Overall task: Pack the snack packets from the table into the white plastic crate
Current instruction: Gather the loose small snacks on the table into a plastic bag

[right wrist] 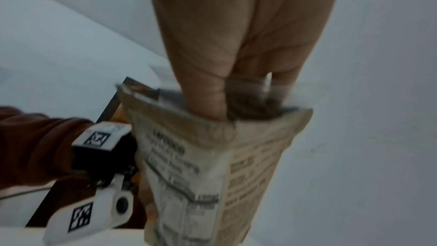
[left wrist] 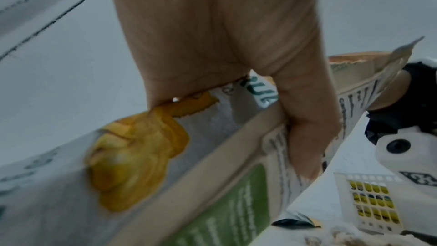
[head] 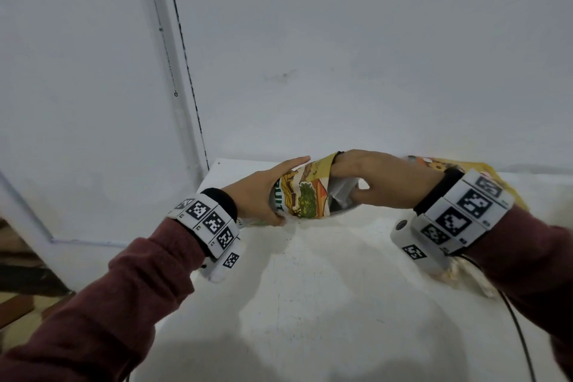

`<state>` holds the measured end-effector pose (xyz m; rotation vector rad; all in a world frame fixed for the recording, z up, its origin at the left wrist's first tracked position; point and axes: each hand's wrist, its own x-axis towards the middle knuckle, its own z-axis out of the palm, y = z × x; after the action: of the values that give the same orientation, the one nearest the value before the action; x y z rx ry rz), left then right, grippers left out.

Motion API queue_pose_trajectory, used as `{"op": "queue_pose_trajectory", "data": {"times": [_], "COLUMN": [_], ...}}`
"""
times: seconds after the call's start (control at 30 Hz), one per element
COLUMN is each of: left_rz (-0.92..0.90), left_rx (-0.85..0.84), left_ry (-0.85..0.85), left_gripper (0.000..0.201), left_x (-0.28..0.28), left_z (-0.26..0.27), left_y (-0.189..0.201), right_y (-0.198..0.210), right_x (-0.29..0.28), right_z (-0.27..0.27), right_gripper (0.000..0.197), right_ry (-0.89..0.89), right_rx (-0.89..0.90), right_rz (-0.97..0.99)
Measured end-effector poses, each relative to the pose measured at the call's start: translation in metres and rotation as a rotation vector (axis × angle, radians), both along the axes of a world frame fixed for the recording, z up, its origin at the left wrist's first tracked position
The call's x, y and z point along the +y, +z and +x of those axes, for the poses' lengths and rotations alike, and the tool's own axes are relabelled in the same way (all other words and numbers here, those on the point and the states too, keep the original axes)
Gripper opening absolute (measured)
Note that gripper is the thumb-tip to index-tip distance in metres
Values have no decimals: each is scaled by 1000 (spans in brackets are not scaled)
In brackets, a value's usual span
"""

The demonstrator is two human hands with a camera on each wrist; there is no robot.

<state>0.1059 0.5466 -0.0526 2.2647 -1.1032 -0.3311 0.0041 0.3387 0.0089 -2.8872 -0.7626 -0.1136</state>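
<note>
Because the packet (head: 305, 195) is thin and crinkly, it looks light and soft, so it should bend and crush if squeezed hard; its ends seem the best spots to hold. It sits in the middle of the head view, just above the tabletop (head: 325, 288). The left hand (head: 263, 195) wraps its grip around the left end. The right hand (head: 378, 180) pinches the right end. The crate (left wrist: 371, 203) shows low right in the left wrist view.

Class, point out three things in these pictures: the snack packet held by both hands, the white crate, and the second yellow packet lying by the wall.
snack packet (head: 305, 195), head view, printed front panel.
white crate (left wrist: 369, 218), left wrist view, perforated side wall.
second yellow packet (head: 434, 164), head view, top edge behind the right wrist.
</note>
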Motion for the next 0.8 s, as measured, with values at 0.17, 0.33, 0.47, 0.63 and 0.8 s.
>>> {"op": "queue_pose_trajectory", "data": {"times": [0.17, 0.33, 0.47, 0.63, 0.8], "left_rz": [-24, 33, 116, 153, 274], "left_rx": [-11, -57, -166, -297, -378], "left_ry": [-15, 1, 85, 260, 533], "left_gripper": [113, 112, 102, 96, 95], "left_x": [-4, -6, 2, 28, 56], "left_z": [-5, -10, -4, 22, 38], "left_y": [4, 5, 8, 10, 15], "right_y": [-14, -26, -22, -10, -26], "right_x": [15, 17, 4, -24, -55], "right_z": [0, 6, 1, -9, -10], "right_gripper": [38, 40, 30, 22, 19], "right_ry": [-42, -174, -195, -315, -521], "right_rx": [-174, -127, -145, -199, 157], "right_rz": [-188, -220, 123, 475, 983]}}
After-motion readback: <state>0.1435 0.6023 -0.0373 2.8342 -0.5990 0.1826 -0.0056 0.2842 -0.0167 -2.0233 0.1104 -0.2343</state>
